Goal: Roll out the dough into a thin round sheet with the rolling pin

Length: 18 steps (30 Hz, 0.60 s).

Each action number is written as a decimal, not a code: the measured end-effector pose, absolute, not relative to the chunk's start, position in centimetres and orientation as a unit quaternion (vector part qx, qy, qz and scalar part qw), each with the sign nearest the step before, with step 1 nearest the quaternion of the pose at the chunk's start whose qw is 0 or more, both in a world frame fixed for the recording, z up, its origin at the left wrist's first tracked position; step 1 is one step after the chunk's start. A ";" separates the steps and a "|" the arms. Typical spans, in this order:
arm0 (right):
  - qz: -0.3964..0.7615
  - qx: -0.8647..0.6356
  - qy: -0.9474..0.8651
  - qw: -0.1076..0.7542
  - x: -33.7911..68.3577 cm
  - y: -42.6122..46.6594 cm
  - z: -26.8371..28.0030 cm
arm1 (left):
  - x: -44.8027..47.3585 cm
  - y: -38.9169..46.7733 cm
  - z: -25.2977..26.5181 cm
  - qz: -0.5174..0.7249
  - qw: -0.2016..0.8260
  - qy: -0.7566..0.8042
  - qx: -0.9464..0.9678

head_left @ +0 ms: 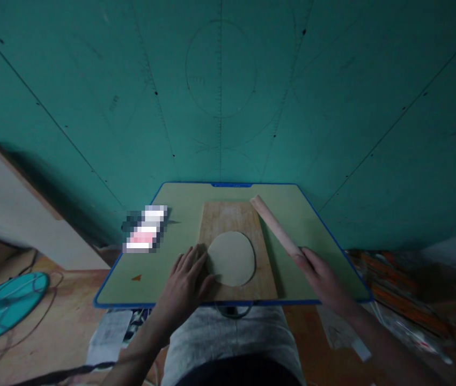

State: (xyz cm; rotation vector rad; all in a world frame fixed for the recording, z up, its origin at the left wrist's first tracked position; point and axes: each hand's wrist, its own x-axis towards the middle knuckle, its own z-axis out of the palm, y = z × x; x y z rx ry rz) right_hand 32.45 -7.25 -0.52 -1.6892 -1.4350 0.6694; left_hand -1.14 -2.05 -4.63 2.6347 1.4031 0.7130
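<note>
A flat round sheet of dough (pixel 232 259) lies on a wooden board (pixel 231 216), toward its near end. At the dough's left edge is my left hand (pixel 190 277), fingers stretched out over the board's left side, with the thumb close to the dough's lower left. My right hand (pixel 317 272) is wrapped around the near end of a wooden rolling pin (pixel 275 227), to the right of the board. The pin slants up and left, its far end by the board's top right corner.
Under the board stands a small light-green table (pixel 300 214) with a blue rim. A blurred-out device (pixel 145 229) stands at its left, near a small orange-brown scrap (pixel 136 277). A green wall (pixel 220 96) rises behind. A white panel (pixel 22 203) leans at left.
</note>
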 end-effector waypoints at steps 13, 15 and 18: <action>0.482 -0.446 -0.367 0.659 26.1 -7.2 -0.8 | 2.0 -6.2 0.4 0.391 0.311 0.466 0.730; 0.521 -0.397 -0.352 0.669 24.5 -8.5 0.0 | 4.7 -7.3 0.8 0.357 0.379 0.424 0.741; 0.555 -0.381 -0.352 0.650 23.4 -10.4 0.5 | 7.8 -8.0 1.0 0.329 0.418 0.405 0.743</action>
